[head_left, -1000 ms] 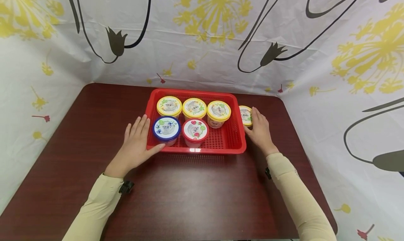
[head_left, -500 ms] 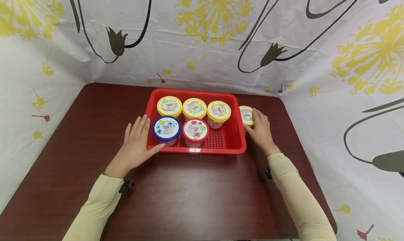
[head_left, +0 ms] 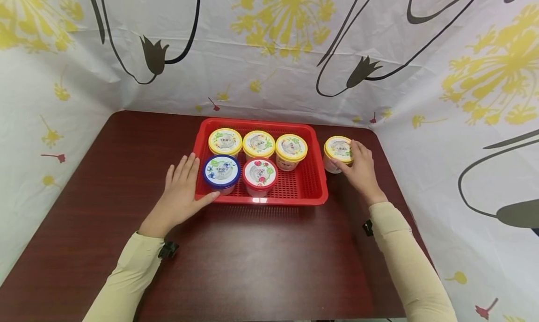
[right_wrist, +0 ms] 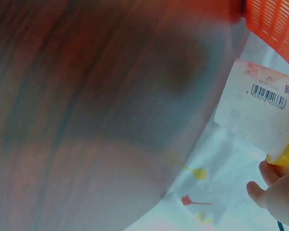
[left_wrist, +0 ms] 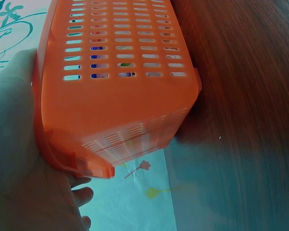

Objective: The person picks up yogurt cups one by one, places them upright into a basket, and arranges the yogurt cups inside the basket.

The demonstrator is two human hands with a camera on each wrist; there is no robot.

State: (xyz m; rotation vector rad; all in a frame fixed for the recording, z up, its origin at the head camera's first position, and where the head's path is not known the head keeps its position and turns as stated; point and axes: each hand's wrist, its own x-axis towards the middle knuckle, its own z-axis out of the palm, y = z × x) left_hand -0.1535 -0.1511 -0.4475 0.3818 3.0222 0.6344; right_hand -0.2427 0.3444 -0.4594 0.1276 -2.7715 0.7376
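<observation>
My right hand (head_left: 362, 172) grips a yellow-lidded tub (head_left: 338, 149) by its lid, just right of the red plastic basket (head_left: 290, 201). In the right wrist view the tub's white side (right_wrist: 260, 106) shows a barcode, with fingers at the yellow lid. My left hand (head_left: 178, 195) rests on the basket's left end, fingers straight and thumb along the front corner. Inside the basket stand three yellow-lidded tubs (head_left: 225, 142) along the back. A blue-lidded tub (head_left: 222, 171) and a red-lidded tub (head_left: 260, 173) stand in front of them.
The basket sits toward the back of a dark wooden table (head_left: 261, 266). Patterned white cloth (head_left: 269, 78) hangs behind the table and along both sides. The basket's front right part shows bare perforated floor beside the red-lidded tub.
My right hand has moved right with the yellow-lidded tub, so the tub now shows apart from the basket and more of its side is visible. The left hand and basket stay put.
</observation>
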